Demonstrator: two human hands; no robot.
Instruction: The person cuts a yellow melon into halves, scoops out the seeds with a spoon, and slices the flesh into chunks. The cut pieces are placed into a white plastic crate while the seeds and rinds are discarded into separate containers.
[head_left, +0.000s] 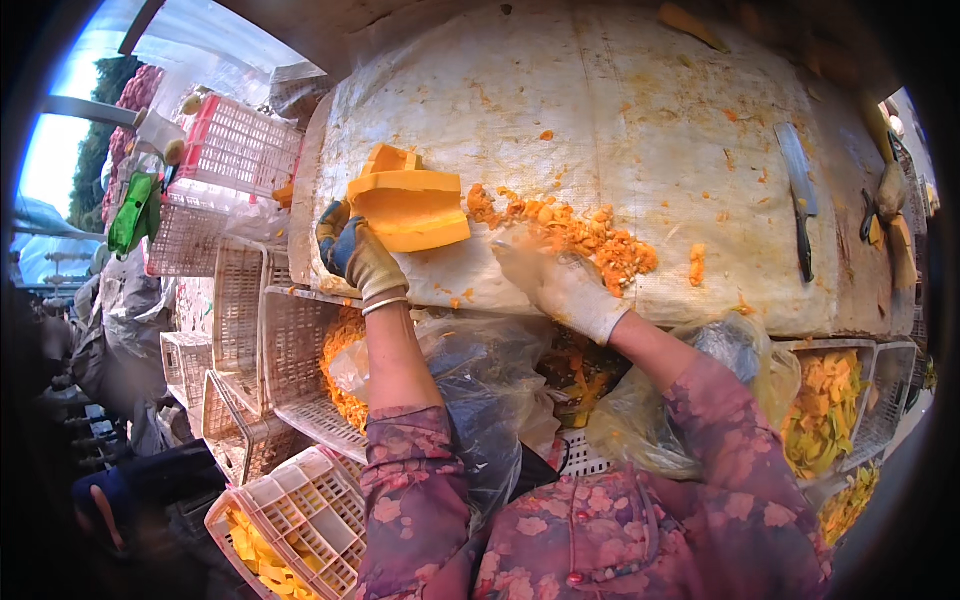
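Observation:
My left hand (363, 255), in a cream glove with blue-coated fingers, grips the lower left end of a hollowed pumpkin piece (411, 217). A smaller cut pumpkin piece (390, 159) lies just behind it. Orange pumpkin pulp with pale seeds (577, 229) is heaped across the cloth-covered table (517, 97). At the near edge of that heap is my right hand (559, 289), in a whitish glove. Motion blurs its fingers, so whether they hold anything cannot be told. A kitchen knife (798, 199) with a black handle rests farther right.
Below the table edge hangs clear plastic sheeting (480, 375). A crate (300, 352) with shredded orange pulp stands at left, and a crate of yellow peelings (300, 517) nearer me. Peelings fill another crate (825, 405) at right. Several stacked plastic crates (244, 142) stand beyond the table's left side.

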